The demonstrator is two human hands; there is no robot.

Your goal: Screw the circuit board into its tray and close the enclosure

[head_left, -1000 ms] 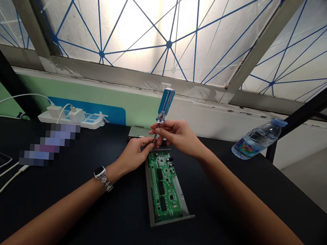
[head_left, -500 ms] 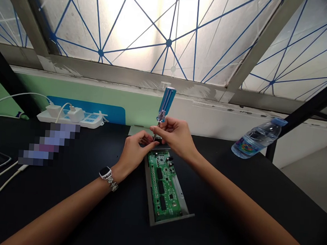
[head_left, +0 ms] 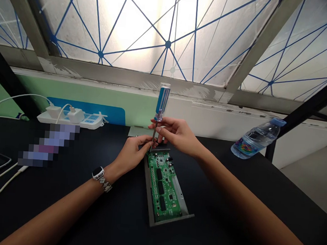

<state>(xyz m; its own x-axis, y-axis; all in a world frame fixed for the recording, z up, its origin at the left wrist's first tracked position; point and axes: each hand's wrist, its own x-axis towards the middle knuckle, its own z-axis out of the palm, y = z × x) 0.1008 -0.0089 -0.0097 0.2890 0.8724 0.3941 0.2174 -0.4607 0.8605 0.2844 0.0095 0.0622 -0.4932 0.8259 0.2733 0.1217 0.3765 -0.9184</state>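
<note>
In the head view, a green circuit board is lying in a metal tray on a black counter, its long sides running away from the person. A screwdriver with a blue and clear handle is standing almost upright at the far left corner of the circuit board, its handle leaning slightly to the right and its shaft pointing down toward that corner.

The left hand is hovering just beside the same corner of the circuit board, thumb and forefinger almost meeting around the lower shaft. The right hand is hanging just beyond the far end of the circuit board, half curled, its thumb and fingertips closing lightly around the shaft under the handle. How firmly either hand is gripping is hard to tell.

To the left of the circuit board, a watch and a bracelet are circling the wrist. Beyond the circuit board, a grey metal plate is lying partly behind the hands. Farther left of the circuit board, a white power strip is carrying two plugs. Well to the right of the circuit board, a water bottle is tilting near a black metal bar.
</note>
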